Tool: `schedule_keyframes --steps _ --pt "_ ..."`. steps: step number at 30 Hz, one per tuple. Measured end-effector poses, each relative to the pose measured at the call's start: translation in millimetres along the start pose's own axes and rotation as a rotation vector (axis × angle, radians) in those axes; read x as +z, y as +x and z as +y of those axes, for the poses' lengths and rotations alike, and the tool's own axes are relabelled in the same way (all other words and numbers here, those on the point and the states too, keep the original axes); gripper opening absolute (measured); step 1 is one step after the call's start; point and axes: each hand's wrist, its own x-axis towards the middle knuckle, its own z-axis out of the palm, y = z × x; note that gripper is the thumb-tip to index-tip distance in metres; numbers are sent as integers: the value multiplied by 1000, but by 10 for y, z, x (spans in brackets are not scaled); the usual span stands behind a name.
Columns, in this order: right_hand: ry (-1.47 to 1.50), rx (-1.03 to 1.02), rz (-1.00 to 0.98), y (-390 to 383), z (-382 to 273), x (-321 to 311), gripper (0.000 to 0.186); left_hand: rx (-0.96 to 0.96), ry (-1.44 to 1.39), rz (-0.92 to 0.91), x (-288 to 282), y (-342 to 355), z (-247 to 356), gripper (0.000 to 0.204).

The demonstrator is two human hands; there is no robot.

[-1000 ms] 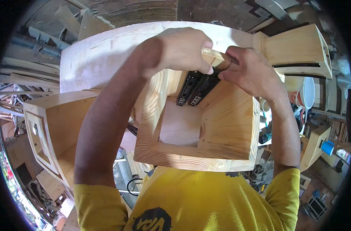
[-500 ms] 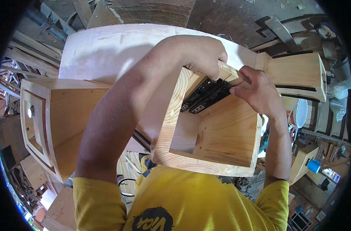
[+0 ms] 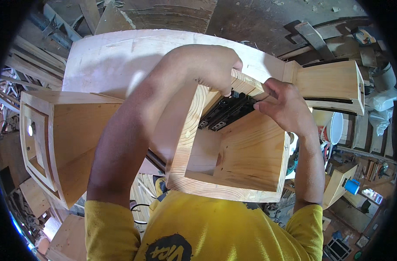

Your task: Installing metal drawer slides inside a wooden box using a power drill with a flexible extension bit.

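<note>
An open pale wooden box (image 3: pixel 255 150) is tilted in front of my chest, its cavity facing up toward me. Two black metal drawer slides (image 3: pixel 229 114) lie parallel along the inside of its far wall. My left hand (image 3: pixel 219 71) reaches over that wall's edge and is closed round it, a fingertip close to the slides. At the wall's right end my right hand (image 3: pixel 290 106) also grips the box, with the thumb inside by the slide ends. Some fingers of both hands are hidden behind the wood.
A white-topped work surface (image 3: pixel 107 56) spreads beyond the box. One wooden drawer with a panelled front (image 3: pixel 37 143) stands at the left, another wooden drawer (image 3: pixel 329 80) at the far right. Farther right are a white bucket (image 3: pixel 336 128) and a blue cup (image 3: pixel 351 186). Boards (image 3: pixel 37 65) lie stacked at the far left.
The box and both hands have shifted slightly left in the picture, partly along with the whole view. Both hands keep their grip, and the slides stay against the same wall.
</note>
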Motion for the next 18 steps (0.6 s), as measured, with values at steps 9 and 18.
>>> schedule_keyframes --steps 9,18 --pt "-14 -59 47 -22 70 11 33 -31 11 -10 20 21 36 53" --pt "-66 25 -74 -5 38 -53 35 -48 0 -12 6 61 13 52"
